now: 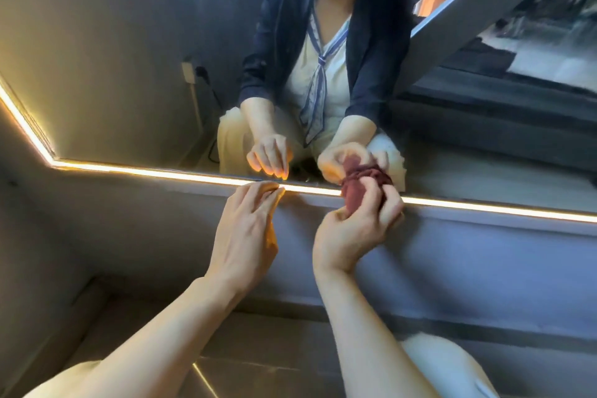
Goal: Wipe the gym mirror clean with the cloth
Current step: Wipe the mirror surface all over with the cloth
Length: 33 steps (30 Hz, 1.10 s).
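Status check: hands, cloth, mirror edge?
Right hand grips bunched dark red cloth at mirror bottom edge. Left hand empty, fingertips at lit strip. Nothing blocking the glass.

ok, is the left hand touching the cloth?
Apart. The head view shows the left hand by the lit mirror edge, wall visible between it and the cloth bunched in the right hand.

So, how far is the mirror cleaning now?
Done: nothing visibly finished; no wiped area can be told apart. In hand: the right hand grips the bunched red cloth at the mirror's lit bottom edge; the left hand reaches there with straight fingers. Left: the glass above.
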Available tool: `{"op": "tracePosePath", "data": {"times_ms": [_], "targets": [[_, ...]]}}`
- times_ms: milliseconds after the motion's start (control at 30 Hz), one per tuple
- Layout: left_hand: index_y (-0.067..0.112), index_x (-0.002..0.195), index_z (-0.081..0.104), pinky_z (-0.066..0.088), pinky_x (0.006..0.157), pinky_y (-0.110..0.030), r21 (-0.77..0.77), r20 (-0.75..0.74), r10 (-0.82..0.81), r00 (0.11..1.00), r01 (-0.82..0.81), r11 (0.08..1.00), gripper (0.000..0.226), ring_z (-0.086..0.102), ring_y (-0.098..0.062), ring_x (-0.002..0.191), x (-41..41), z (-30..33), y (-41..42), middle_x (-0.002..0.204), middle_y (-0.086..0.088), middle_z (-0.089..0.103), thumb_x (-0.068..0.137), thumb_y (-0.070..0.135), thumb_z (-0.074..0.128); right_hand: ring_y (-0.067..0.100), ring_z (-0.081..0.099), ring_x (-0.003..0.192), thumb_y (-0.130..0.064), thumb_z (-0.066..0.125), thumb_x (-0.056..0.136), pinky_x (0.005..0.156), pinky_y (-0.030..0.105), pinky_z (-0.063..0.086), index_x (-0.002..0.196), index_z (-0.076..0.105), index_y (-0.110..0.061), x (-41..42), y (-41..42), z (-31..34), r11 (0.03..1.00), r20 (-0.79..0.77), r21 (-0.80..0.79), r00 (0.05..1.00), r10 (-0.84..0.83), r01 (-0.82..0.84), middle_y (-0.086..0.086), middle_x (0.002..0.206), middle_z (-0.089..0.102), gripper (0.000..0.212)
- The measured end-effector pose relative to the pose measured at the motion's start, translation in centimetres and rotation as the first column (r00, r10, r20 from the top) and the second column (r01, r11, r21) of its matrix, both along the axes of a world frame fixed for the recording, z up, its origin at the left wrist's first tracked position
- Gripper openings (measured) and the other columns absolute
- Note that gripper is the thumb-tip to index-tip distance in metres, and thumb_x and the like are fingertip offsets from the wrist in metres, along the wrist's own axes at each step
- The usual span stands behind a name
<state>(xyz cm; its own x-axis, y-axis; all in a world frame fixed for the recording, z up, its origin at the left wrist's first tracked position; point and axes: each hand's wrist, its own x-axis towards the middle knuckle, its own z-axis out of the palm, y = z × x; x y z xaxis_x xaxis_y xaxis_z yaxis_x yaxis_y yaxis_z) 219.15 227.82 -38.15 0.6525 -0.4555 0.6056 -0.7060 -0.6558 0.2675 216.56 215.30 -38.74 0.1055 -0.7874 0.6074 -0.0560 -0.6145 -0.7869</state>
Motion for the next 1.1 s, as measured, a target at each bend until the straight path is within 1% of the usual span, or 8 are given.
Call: {"op": "tracePosePath", "data": {"times_ms": [167, 267, 367, 500, 600, 767, 1000, 1100], "targets": [[-0.001, 0.119, 0.067, 0.055, 0.086, -0.045, -0.024, 0.039, -0.033, 0.999, 0.034, 0.999, 0.048, 0.061, -0.037, 0.101, -0.3, -0.9, -0.7, 0.116, -0.021, 0.065, 0.073, -0.013, 0.058, 0.03, 0.051, 0.109, 0.014, 0.068, 0.069, 0.093, 0.036, 0.052, 0.109, 0.071, -0.009, -0.7, 1.4, -1.0, 0.905, -0.242, -0.249, 0.927, 0.287, -0.345, 0.011, 0.121, 0.056, 0.046], [-0.002, 0.125, 0.063, 0.052, 0.09, -0.045, -0.023, 0.037, -0.081, 0.996, 0.082, 0.996, 0.065, 0.051, -0.031, 0.105, -0.4, -1.1, -1.2, 0.12, -0.022, 0.061, 0.063, -0.021, 0.063, 0.034, 0.048, 0.112, 0.018, 0.055, 0.07, 0.098, 0.026, 0.044, 0.108, 0.069, -0.003, -2.1, -2.7, 0.6, 0.995, 0.059, 0.093, 0.997, -0.052, 0.047, 0.019, 0.121, 0.054, 0.046], [-0.002, 0.127, 0.062, 0.042, 0.095, -0.037, -0.036, 0.048, -0.133, 0.99, 0.135, 0.99, 0.07, 0.045, -0.028, 0.105, -0.3, -1.0, -1.3, 0.121, -0.021, 0.059, 0.06, -0.02, 0.058, 0.041, 0.042, 0.12, 0.018, 0.048, 0.075, 0.089, 0.034, 0.038, 0.115, 0.062, 0.001, -2.1, -5.8, 2.5, 0.849, 0.106, 0.469, 0.939, -0.328, 0.243, 0.024, 0.13, 0.048, 0.045], [-0.001, 0.127, 0.063, 0.05, 0.093, -0.048, -0.047, 0.011, -0.104, 0.995, 0.104, 0.993, 0.063, 0.049, -0.032, 0.108, 0.7, -1.3, -0.2, 0.123, -0.021, 0.06, 0.066, -0.016, 0.056, 0.037, 0.049, 0.11, 0.017, 0.056, 0.067, 0.097, 0.035, 0.039, 0.106, 0.064, -0.005, -0.8, 0.8, 0.1, 0.998, -0.072, 0.055, 0.997, 0.035, -0.031, 0.017, 0.119, 0.049, 0.046], [0.0, 0.127, 0.063, 0.05, 0.094, -0.051, -0.075, 0.012, -0.086, 0.996, 0.087, 0.993, 0.056, 0.049, -0.034, 0.113, 1.7, -0.9, 0.9, 0.125, -0.022, 0.059, 0.073, -0.005, 0.047, 0.025, 0.057, 0.102, 0.017, 0.059, 0.065, 0.095, 0.014, 0.04, 0.097, 0.071, -0.012, -0.9, 3.5, -1.5, 0.941, -0.157, -0.008, 0.93, 0.332, -0.337, 0.0, 0.107, 0.052, 0.044], [-0.003, 0.129, 0.062, 0.05, 0.09, -0.053, -0.08, -0.015, -0.063, 0.998, 0.062, 0.995, 0.078, 0.041, -0.03, 0.114, 2.0, 0.0, 2.5, 0.127, -0.026, 0.057, 0.055, -0.027, 0.065, 0.027, 0.047, 0.105, 0.024, 0.044, 0.066, 0.087, 0.007, 0.031, 0.11, 0.062, 0.002, -1.5, -0.7, 1.5, 0.907, 0.155, 0.386, 0.957, -0.246, 0.171, 0.023, 0.113, 0.051, 0.052], [0.0, 0.128, 0.062, 0.053, 0.086, -0.051, -0.064, -0.043, -0.015, 0.999, 0.012, 0.998, 0.082, 0.044, -0.03, 0.113, 3.3, 0.0, 5.6, 0.125, -0.025, 0.057, 0.051, -0.022, 0.078, 0.013, 0.057, 0.101, 0.018, 0.075, 0.07, 0.09, 0.0, 0.037, 0.105, 0.072, -0.01, 0.1, 6.5, -1.3, 0.954, -0.059, 0.084, 0.954, 0.295, -0.289, -0.002, 0.108, 0.053, 0.045], [0.005, 0.13, 0.063, 0.053, 0.09, -0.048, -0.071, -0.06, -0.01, 0.998, 0.006, 0.997, 0.077, 0.047, -0.029, 0.113, 3.8, -0.1, 6.6, 0.127, -0.019, 0.057, 0.058, -0.02, 0.075, 0.019, 0.053, 0.107, 0.018, 0.066, 0.073, 0.096, 0.007, 0.034, 0.111, 0.067, -0.003, -0.4, 4.7, 0.2, 0.981, 0.104, 0.181, 0.993, 0.048, -0.066, 0.01, 0.114, 0.052, 0.043]]}}
